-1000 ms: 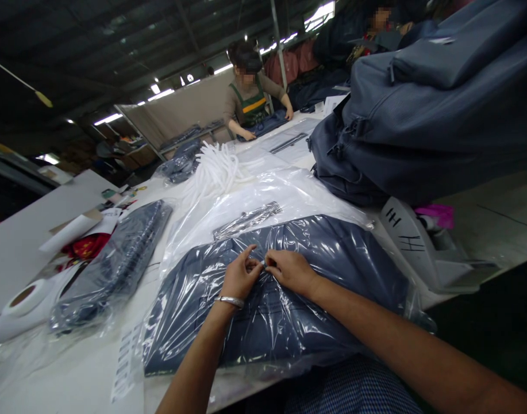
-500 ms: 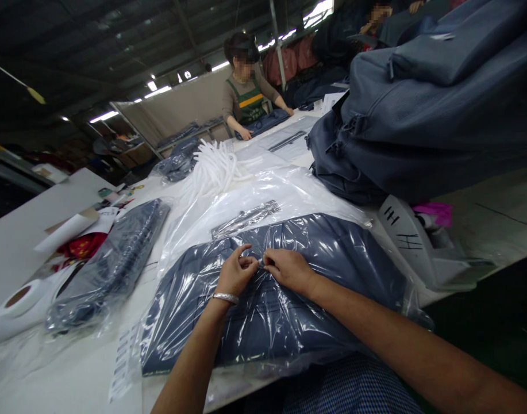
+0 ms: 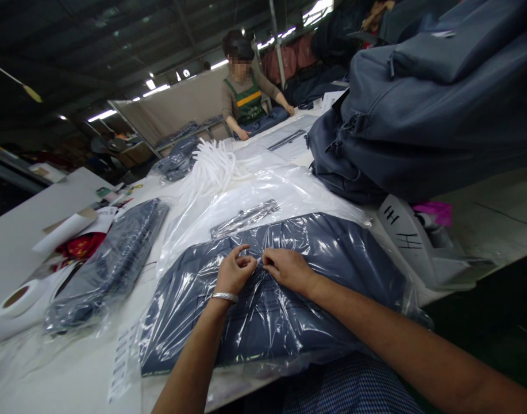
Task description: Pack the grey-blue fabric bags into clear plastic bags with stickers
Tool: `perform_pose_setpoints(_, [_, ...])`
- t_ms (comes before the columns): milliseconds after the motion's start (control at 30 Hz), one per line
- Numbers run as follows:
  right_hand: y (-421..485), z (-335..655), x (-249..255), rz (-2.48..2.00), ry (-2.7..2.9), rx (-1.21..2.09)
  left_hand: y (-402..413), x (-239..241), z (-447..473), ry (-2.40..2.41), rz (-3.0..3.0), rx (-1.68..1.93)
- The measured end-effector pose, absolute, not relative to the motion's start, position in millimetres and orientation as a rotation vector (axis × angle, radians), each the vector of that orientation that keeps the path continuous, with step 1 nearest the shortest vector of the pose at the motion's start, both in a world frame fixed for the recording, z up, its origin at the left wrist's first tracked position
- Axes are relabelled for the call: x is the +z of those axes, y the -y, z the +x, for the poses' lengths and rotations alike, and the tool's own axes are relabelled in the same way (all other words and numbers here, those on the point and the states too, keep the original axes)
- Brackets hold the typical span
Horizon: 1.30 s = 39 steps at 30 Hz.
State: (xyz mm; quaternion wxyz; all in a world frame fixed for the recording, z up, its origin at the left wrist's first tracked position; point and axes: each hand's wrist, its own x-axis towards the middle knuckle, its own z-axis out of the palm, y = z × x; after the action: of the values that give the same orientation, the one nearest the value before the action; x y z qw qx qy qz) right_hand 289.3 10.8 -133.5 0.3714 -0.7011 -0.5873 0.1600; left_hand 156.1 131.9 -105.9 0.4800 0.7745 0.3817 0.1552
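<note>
A folded navy garment in a clear plastic bag (image 3: 332, 259) lies flat on the white table (image 3: 73, 379) right in front of me. Both hands rest on top of it near its far edge, fingertips meeting. My left hand (image 3: 234, 271), with a silver bracelet on the wrist, pinches the plastic film with curled fingers. My right hand (image 3: 289, 268) pinches the same spot from the other side. Whatever small thing sits between the fingertips is too small to name.
A second bagged dark garment (image 3: 112, 261) lies to the left, by a white tape roll (image 3: 17, 302). Empty clear bags (image 3: 263, 190) and white cords (image 3: 211, 167) lie beyond. Blue backpacks (image 3: 418, 109) pile up at right. A co-worker (image 3: 246, 95) stands at the far end.
My hands have stayed at the same spot on the bag, the left fingers curling slightly tighter. The view has shifted a little.
</note>
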Motion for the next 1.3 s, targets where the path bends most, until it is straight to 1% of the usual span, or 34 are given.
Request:
perform_pose_setpoints(833, [-11.2, 289.3, -134.0, -1.811, 1.53, 0.406, -135.9, -103.3, 155.2, -0.99, 1.83, 0.374])
perform_pose_setpoints(1300, [-14.4, 284.6, -140.5, -1.807, 1.43, 0.351, -137.7, -105.4, 152.7, -0.835, 1.977, 0.368])
